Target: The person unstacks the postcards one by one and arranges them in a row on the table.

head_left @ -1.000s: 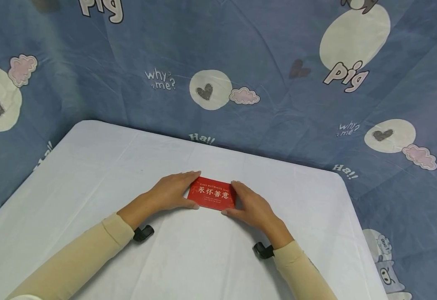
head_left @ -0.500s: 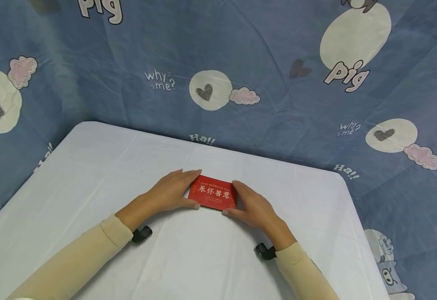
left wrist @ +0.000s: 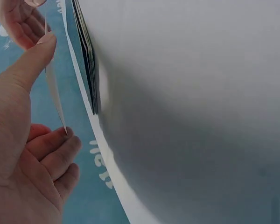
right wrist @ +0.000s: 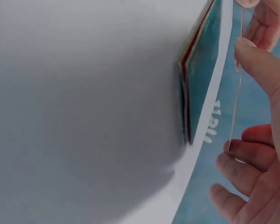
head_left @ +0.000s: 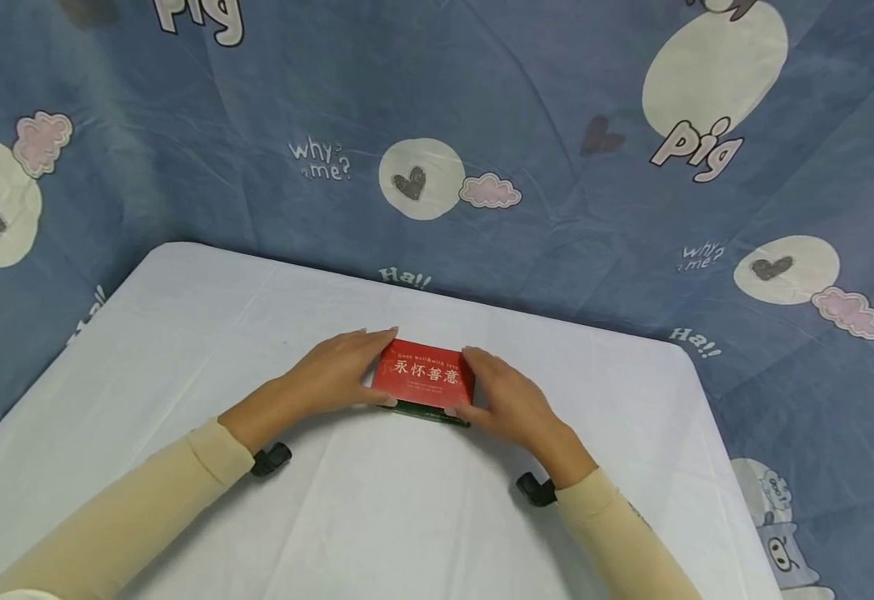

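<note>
The left hand [left wrist: 18,140] pinches a thin card [left wrist: 55,95], seen edge-on, between thumb and fingertips, with part of the right hand [left wrist: 21,25] by its far end, while a stack [left wrist: 87,63], apparently of cards, lies apart on the white table [left wrist: 186,56] before a blue cloth [left wrist: 81,186].

The desk [head_left: 212,308] gives passage toward its far-left corner and right edge; a curtain [head_left: 541,75] walls its far edge; left hand [head_left: 332,372], right hand [head_left: 510,400] and raised red card [head_left: 423,390] block the dark stack [head_left: 429,412] from above.
</note>
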Available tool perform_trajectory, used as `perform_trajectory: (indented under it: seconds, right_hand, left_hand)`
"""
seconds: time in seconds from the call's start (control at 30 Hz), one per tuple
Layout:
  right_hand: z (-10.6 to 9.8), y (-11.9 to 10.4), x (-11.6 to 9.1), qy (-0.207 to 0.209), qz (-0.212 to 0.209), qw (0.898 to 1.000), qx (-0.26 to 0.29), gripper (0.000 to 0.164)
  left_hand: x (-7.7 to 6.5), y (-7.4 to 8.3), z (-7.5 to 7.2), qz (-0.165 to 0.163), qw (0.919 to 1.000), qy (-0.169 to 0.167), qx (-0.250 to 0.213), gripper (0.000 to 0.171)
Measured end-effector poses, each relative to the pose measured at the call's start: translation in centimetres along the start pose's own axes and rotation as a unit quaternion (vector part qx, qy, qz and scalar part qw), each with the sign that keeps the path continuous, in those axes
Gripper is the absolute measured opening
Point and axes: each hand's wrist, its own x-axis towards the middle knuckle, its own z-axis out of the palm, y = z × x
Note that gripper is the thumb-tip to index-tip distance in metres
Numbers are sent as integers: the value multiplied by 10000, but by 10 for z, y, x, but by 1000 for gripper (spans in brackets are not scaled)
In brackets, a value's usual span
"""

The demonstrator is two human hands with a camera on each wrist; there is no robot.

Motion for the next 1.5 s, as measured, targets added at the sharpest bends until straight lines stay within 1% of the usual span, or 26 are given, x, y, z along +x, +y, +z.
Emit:
perform_trajectory:
  seconds: [0.2,0.37,0.67,0.87,1.0,1.07,1.13,1.27,1.4,1.5]
  right_hand:
    - [-8,-2,11,-15,-57,9998,-185,88]
    - [-11,-4,23,-35,-194,9992,-361,88]
    - [-12,-5,45,30,-440,9970,-642,87]
    - [-11,-6,61,122,-632,9948,-793,87]
    - [-9,-8,73,166,-656,9933,-941,88]
    - [-8,-9,79,205,-664,9921,-1047,88]
    - [-6,-9,84,248,-669,9912,-1116,89]
    - [-2,-10,95,263,-689,9886,-1311,88]
    - [1,-11,107,274,-740,9848,-1548,86]
    - [3,-11,115,276,-755,9841,-1581,86]
  left_hand:
    - [3,-6,-8,67,9999,9,105,105]
    - [5,-13,-15,24,9998,-60,185,106]
    - [10,-29,-27,111,9995,99,288,105]
    - [17,-44,-34,383,9976,160,561,104]
    - [23,-54,-40,628,9944,170,836,102]
    - [27,-59,-43,689,9929,174,949,102]
    - [30,-63,-46,698,9920,169,1035,102]
    - [35,-71,-48,645,9901,54,1249,102]
    - [40,-77,-52,708,9866,-14,1471,100]
    - [43,-81,-56,750,9848,-55,1568,99]
